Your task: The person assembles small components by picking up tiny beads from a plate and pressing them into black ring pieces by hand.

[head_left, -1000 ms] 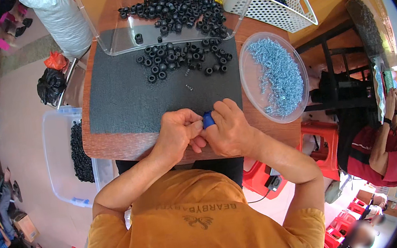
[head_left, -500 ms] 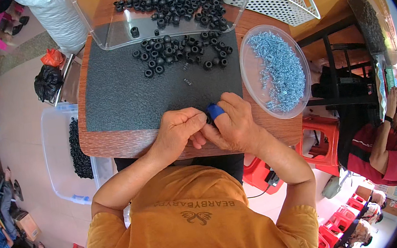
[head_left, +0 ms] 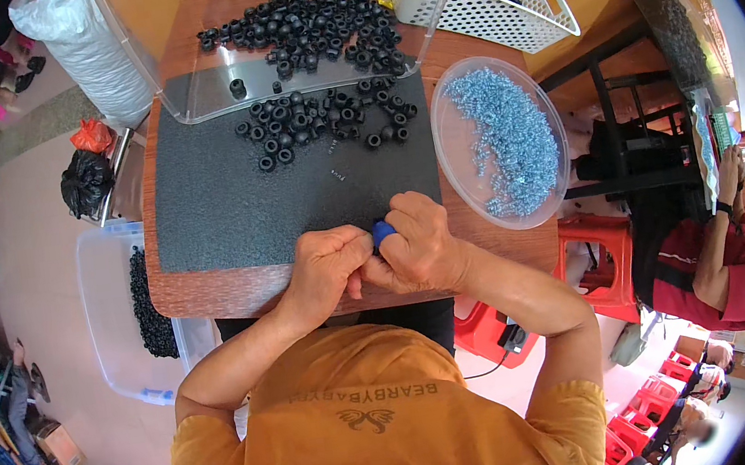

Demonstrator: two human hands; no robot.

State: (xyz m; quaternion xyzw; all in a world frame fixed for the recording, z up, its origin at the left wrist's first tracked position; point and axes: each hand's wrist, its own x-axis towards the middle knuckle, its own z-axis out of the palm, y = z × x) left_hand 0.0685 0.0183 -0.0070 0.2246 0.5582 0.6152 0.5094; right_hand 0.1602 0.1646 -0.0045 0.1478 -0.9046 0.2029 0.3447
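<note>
My left hand [head_left: 329,270] and my right hand [head_left: 417,250] are pressed together at the near edge of a dark grey mat [head_left: 229,203]. A small blue tool [head_left: 382,231] shows between the fingers of my right hand, which is closed on it. My left hand is closed next to it; what it pinches is hidden. Loose black rubber rings [head_left: 321,118] lie at the far side of the mat. More black rings [head_left: 300,18] are heaped in a clear tray [head_left: 198,96]. A clear round dish [head_left: 470,193] with small blue-silver screws [head_left: 510,137] stands to the right.
A white mesh basket [head_left: 502,3] stands at the far right of the wooden table [head_left: 203,295]. A clear bin [head_left: 115,329] of black parts sits on the floor to the left. Red stools [head_left: 593,252] and a seated person [head_left: 721,264] are on the right.
Both hands stay together at the mat's near edge; only the view has shifted slightly. The blue tool stays in my right hand.
</note>
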